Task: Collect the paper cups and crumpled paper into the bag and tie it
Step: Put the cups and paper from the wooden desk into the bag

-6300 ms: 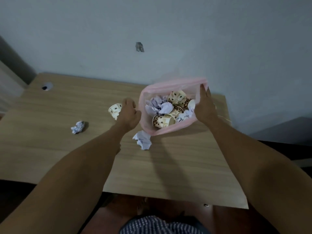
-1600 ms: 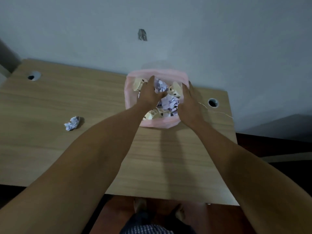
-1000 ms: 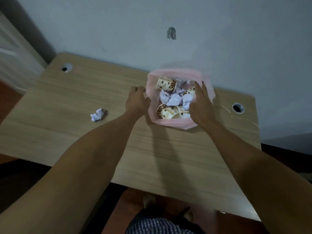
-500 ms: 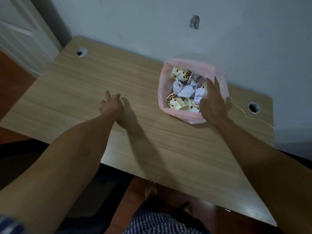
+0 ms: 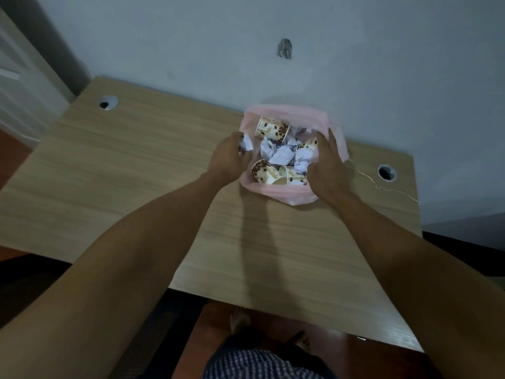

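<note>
Standing open-mouthed on the light wood-grain table (image 5: 136,170), the thin pink plastic bag (image 5: 287,193) sits right of centre in the upper half of the frame, close to the grey wall (image 5: 355,64). Inside it lie cream paper cups with brown spots (image 5: 272,129) on their sides, one near the far rim and others along the near rim, with white crumpled paper balls (image 5: 282,157) heaped between them. The left hand (image 5: 228,157) is at the bag's left rim, its fingers curled round a small white crumpled paper wad (image 5: 246,143) held just over the opening. The right hand (image 5: 329,166) grasps the bag's right rim, fingers folded over the pink plastic. Two round cable holes (image 5: 108,102) are set in the table, one at upper left and one at the right edge, with a thin pale string (image 5: 382,187) lying beside the latter. A dark patch (image 5: 285,48) marks the wall above the bag.
</note>
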`<action>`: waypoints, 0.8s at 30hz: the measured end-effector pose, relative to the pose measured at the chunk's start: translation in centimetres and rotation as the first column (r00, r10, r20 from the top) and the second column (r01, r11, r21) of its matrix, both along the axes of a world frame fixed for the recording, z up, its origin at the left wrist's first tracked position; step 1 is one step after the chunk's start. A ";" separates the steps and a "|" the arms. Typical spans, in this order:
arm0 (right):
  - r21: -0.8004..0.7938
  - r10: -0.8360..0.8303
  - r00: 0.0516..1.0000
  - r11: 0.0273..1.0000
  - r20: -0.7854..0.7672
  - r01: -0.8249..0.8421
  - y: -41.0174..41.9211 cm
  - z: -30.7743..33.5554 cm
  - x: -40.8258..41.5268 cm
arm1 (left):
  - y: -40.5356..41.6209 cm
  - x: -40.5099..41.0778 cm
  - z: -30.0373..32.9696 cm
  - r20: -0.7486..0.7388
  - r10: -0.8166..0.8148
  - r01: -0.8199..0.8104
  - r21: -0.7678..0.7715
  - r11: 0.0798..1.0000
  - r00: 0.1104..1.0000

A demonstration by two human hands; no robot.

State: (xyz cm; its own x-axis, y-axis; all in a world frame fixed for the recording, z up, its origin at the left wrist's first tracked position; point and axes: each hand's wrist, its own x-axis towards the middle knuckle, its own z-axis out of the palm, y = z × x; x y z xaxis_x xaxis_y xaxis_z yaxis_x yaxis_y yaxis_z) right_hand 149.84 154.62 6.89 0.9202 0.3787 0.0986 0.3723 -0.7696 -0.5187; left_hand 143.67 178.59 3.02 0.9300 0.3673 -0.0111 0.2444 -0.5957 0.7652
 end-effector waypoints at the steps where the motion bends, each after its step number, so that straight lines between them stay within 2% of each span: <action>1: -0.002 -0.011 1.000 1.000 0.006 0.011 -0.2 0.2 0.0 | -1.3 1.2 0.6 -0.001 -0.039 0.039 -0.011 0.999 0.999; 5: -0.038 -0.049 0.999 0.998 -0.007 0.049 -1.0 1.3 0.0 | -5.1 5.6 1.5 -0.052 -0.220 0.222 0.029 0.975 0.974; 10: -0.028 -0.060 0.998 0.998 -0.020 0.060 -2.2 1.0 0.4 | -8.1 10.0 1.7 -0.076 -0.264 0.272 0.131 0.953 0.961; 13: -0.023 -0.071 0.996 0.997 -0.053 0.070 -2.7 0.8 0.5 | -9.0 11.2 1.6 -0.074 -0.308 0.315 0.137 0.939 0.949; 16: -0.034 -0.090 0.996 0.995 -0.019 0.089 -3.1 0.9 0.8 | -8.7 11.2 1.3 -0.012 -0.186 0.186 0.138 0.973 0.982; 20: 0.017 -0.077 0.997 0.997 0.015 0.076 -3.8 0.4 1.6 | -6.4 10.3 0.1 0.056 0.064 -0.077 0.280 0.957 0.996; 24: 0.026 -0.104 0.994 0.994 0.042 0.103 -4.4 0.3 2.3 | -4.0 9.8 -1.7 -0.104 0.231 -0.205 0.217 0.955 0.967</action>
